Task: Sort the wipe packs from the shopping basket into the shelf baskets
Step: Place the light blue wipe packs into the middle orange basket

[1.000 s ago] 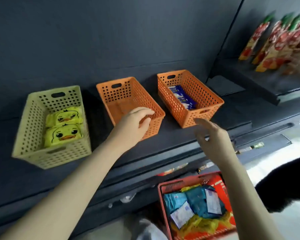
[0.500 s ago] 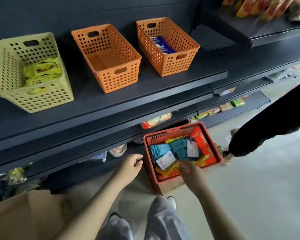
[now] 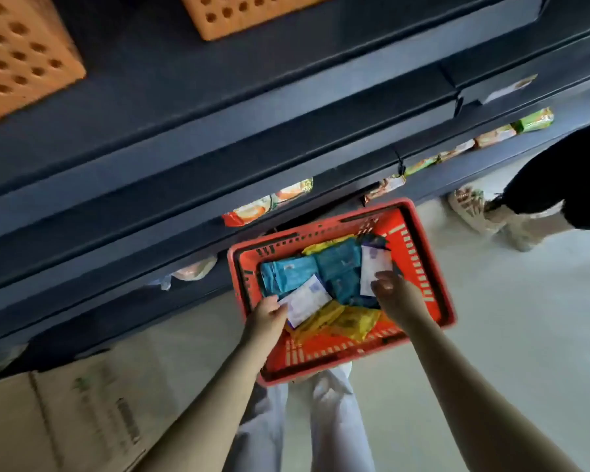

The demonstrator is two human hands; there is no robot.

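Note:
The red shopping basket [image 3: 426, 264] stands on the floor in front of my legs. It holds teal wipe packs [image 3: 338, 267], yellow packs [image 3: 348, 323] and two white-and-purple packs. My left hand [image 3: 268, 315] grips the lower corner of the left white pack [image 3: 309, 298]. The fingers of my right hand [image 3: 394, 296] close on the bottom end of the right white pack [image 3: 373, 265]. Both packs still lie in the basket. Only the lower parts of two orange shelf baskets [image 3: 21, 63] [image 3: 252, 11] show at the top.
Dark shelf edges [image 3: 218, 131] jut out above the shopping basket, with snack packs [image 3: 269, 202] on the lowest shelf. A cardboard box [image 3: 65, 420] sits at lower left. Another person's leg and shoe [image 3: 474, 212] stand at the right on the pale floor.
The view has tipped further down toward the floor. Both hands have moved into the shopping basket, and each has closed on a white pack.

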